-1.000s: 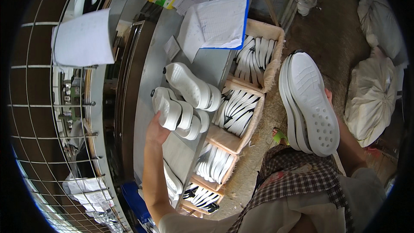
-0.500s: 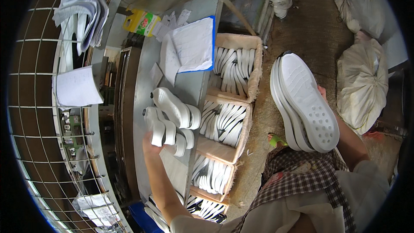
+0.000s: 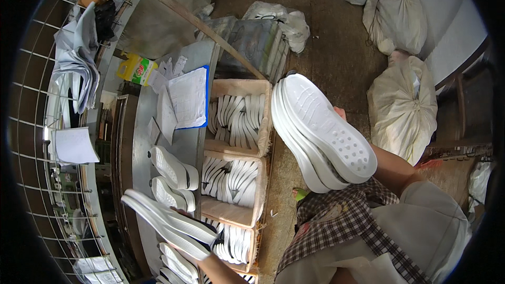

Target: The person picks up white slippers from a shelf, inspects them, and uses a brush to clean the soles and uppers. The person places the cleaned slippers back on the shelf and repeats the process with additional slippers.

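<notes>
- Wire grid [image 3: 52, 185] lines the far left side, with papers [image 3: 79, 68] hanging against it.
- Grey bench [image 3: 143, 126] runs beside it, bearing a yellow jug [image 3: 138, 69] near its far end and a blue clipboard [image 3: 206, 97] with sheets on it.
- Left hand [image 3: 210, 264] has its grip closed on a stack of at least two white soles [image 3: 168, 226], tilted over the bench; its fingers are mostly hidden, so how tightly they curl cannot be told.
- More loose soles [image 3: 173, 168] lie on the bench just beyond that stack.
- Cloth-lined bins [image 3: 231, 213] stand in a row along the bench's right side, packed with white soles.
- Right hand [image 3: 341, 111] grips a larger stack of white soles [image 3: 323, 131], held above the floor, well apart from the left one; its fingers are mostly hidden behind the stack.
- Tied pale sacks [image 3: 402, 105] sit on the floor farther right.
</notes>
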`<state>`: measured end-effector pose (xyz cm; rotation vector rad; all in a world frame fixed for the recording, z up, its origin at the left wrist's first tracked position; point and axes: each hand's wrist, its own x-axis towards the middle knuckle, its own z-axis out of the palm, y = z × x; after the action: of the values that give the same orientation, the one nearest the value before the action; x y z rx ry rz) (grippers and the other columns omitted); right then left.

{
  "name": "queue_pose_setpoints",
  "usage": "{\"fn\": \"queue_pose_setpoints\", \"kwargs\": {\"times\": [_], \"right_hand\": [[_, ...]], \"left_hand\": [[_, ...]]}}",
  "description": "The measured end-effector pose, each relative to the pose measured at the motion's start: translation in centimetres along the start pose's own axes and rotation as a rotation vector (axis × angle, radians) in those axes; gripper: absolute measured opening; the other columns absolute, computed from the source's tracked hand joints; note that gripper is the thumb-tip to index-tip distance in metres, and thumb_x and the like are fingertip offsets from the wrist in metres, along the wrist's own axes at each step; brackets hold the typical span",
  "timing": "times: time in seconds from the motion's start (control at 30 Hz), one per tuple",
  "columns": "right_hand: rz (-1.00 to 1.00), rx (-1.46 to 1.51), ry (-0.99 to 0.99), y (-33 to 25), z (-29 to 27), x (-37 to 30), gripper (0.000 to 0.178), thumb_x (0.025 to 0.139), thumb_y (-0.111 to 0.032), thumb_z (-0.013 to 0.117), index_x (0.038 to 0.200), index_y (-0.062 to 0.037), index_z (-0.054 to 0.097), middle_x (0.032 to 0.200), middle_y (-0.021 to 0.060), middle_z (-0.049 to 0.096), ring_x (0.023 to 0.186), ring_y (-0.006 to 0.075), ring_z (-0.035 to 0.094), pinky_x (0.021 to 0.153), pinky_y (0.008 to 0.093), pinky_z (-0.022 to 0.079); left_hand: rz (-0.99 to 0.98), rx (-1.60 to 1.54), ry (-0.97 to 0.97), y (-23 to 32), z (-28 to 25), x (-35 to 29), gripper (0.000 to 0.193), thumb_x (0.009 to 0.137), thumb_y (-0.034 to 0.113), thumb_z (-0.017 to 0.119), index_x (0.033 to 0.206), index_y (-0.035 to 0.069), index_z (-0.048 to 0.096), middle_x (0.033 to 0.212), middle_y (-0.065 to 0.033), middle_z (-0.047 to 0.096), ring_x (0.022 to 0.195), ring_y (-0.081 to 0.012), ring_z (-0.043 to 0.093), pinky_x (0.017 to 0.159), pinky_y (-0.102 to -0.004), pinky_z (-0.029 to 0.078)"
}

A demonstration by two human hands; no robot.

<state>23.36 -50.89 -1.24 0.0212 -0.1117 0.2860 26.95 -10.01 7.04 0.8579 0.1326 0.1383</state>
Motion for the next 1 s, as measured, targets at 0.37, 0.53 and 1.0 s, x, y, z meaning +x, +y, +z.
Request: {"fn": "queue_pose_setpoints", "kwargs": {"times": [0.37,0.53,1.0], "right_hand": [[0.098,-0.049,0.022,-0.2,2.4,-2.1,0.078,0.085,-0.057,0.048,0.136,0.0001,0.038,0.124,0.0226,0.052,0.106,0.0341,0.059,0.09,0.0468,0.05],[0.151,0.042,0.112,-0.2,3.2,-4.1,0.078,0.086,-0.058,0.046,0.138,-0.0013,0.035,0.127,0.0214,0.05,0.108,0.0349,0.057,0.091,0.0483,0.048],[0.106,-0.1,0.097,1.7,0.7,-5.5,0.079,0.086,-0.058,0.049,0.139,-0.0021,0.033,0.13,0.0207,0.048,0.111,0.0351,0.054,0.096,0.0488,0.044]], "left_hand": [[-0.3,-0.554,-0.393,-8.5,8.0,-7.9,0.049,0.085,0.022,0.062,0.128,0.007,0.042,0.115,-0.0083,0.042,0.1,-0.0188,0.043,0.092,-0.0367,0.035],[-0.264,-0.588,-0.469,-8.6,10.2,-9.3,0.045,0.091,0.026,0.055,0.13,0.009,0.042,0.114,-0.0113,0.041,0.096,-0.0199,0.042,0.086,-0.0372,0.036],[-0.327,-0.724,-0.601,-8.2,7.1,-9.4,0.045,0.091,0.023,0.057,0.13,0.006,0.043,0.119,-0.0127,0.041,0.105,-0.0253,0.045,0.096,-0.042,0.044]]}}
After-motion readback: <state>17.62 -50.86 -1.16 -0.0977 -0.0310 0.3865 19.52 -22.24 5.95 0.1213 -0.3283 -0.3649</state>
